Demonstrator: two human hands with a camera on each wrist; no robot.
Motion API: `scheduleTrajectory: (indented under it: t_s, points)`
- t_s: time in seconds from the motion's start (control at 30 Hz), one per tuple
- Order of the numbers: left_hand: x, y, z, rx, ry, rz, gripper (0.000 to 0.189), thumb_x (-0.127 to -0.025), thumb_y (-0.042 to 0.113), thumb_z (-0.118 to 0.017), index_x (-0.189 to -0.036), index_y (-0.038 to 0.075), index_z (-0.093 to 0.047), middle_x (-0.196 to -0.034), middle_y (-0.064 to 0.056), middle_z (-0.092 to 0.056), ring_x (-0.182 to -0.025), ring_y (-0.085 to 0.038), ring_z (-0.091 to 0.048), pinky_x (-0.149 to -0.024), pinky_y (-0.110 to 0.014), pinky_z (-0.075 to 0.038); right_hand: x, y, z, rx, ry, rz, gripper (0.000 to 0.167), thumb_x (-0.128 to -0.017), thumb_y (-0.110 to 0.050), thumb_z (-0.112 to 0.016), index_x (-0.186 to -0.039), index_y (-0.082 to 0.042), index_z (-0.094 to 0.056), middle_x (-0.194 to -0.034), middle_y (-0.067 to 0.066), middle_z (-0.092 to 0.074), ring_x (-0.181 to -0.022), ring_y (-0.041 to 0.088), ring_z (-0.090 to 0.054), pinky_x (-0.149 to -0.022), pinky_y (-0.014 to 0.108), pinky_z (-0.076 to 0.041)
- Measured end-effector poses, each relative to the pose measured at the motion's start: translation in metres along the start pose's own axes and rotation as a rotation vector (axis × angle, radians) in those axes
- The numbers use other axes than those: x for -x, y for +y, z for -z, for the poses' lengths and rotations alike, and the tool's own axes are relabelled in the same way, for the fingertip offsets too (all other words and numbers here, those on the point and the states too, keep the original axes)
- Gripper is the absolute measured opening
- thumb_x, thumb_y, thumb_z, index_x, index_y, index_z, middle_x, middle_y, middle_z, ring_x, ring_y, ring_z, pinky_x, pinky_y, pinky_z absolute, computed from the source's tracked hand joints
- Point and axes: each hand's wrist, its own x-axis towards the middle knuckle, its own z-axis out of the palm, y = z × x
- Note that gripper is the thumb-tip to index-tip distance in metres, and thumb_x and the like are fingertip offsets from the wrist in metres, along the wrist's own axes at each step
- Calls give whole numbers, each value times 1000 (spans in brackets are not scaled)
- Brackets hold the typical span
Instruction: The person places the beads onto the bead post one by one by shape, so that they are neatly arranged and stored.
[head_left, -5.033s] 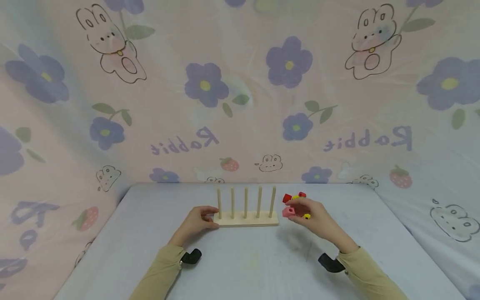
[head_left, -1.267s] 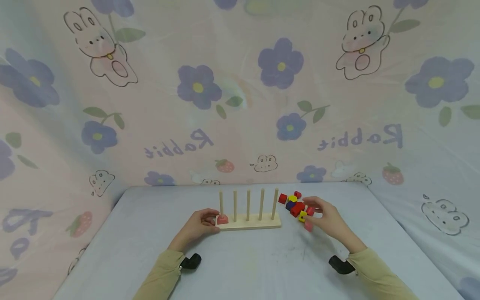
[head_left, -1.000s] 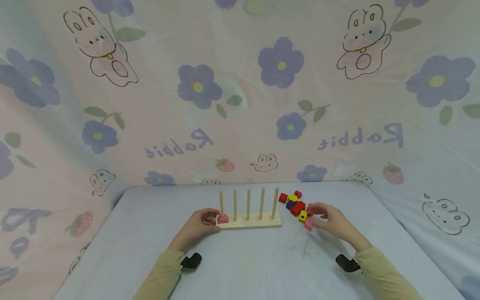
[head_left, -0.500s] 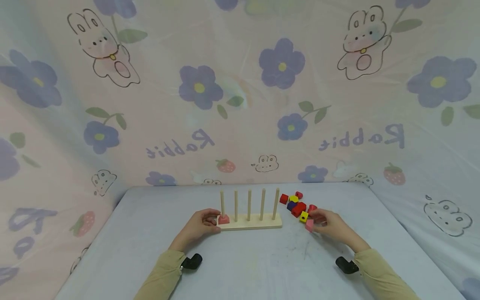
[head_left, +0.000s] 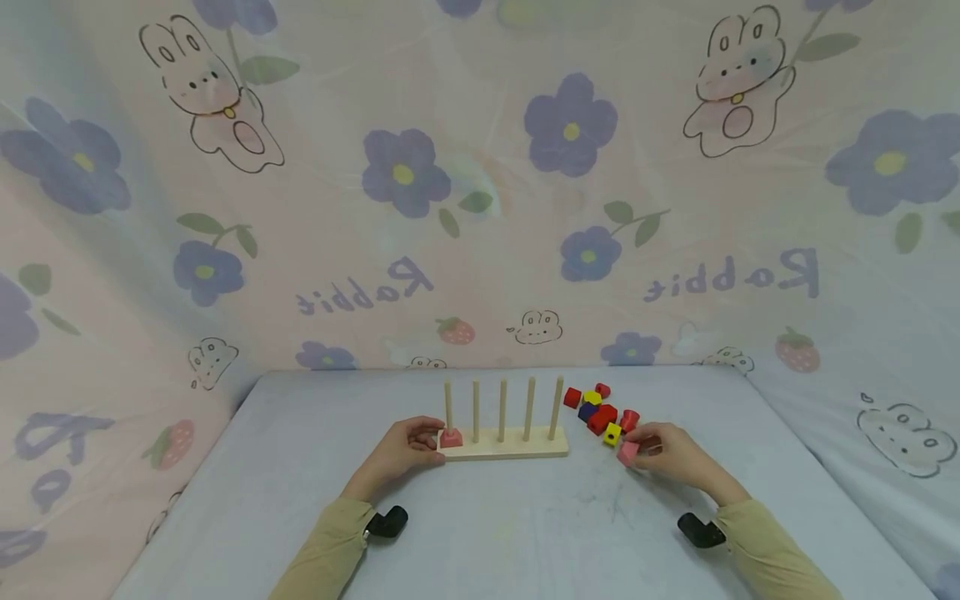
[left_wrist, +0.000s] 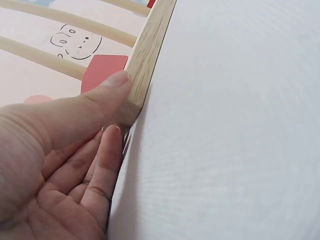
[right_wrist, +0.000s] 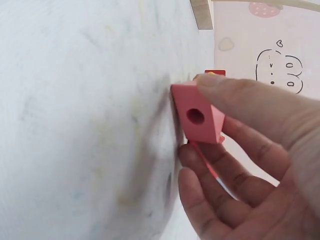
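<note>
A wooden peg board (head_left: 517, 451) with several upright pegs stands on the table, its left end held by my left hand (head_left: 401, 450). In the left wrist view the thumb presses the board's corner, with the fingertips by the end. A pink bead (head_left: 451, 439) sits low on the leftmost peg. To the right of the board, my right hand (head_left: 672, 454) pinches another pink bead (head_left: 627, 453). The right wrist view shows this bead's slanted sides and round hole, the thumb on top and fingers below; the far fingertips are partly hidden behind it.
Beyond the right hand lies a loose group of beads: a yellow cube (head_left: 612, 434), a red bead (head_left: 629, 421), a larger red one (head_left: 602, 419), a dark blue one (head_left: 587, 412), a yellow one (head_left: 592, 398) and red ones. A patterned cloth (head_left: 480, 250) hangs behind the table.
The pink bead held by my right hand earlier is now on the leftmost peg. My right hand went back to the loose beads and took hold of another pink one. My left hand stays on the board.
</note>
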Motion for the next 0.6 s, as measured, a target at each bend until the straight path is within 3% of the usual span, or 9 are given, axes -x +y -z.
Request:
scheduleTrajectory:
  t_s: [0.4,0.6]
  points:
    - [-3,2,0,-4,9,12,51,-73,-1,-80,-119,-5,-58,-92,-14,-63,-78,-18,-56,-66,-19,-49,4,1,3,-42,-19,50,34,-76,-10,-80,-104,-4,-61,-102,7,-62,-88,24,-58,-73,23,-53]
    - [-2,4,-1,-6,-8,11,50,-74,-6,-77,-120,-10,-56,-93,-22,-61,-79,-23,-57,-65,-18,-49,5,2,1,-42,-28,41,29,-77,-12,-80,-98,-6,-61,-93,5,-60,-84,23,-56,-71,21,-52]
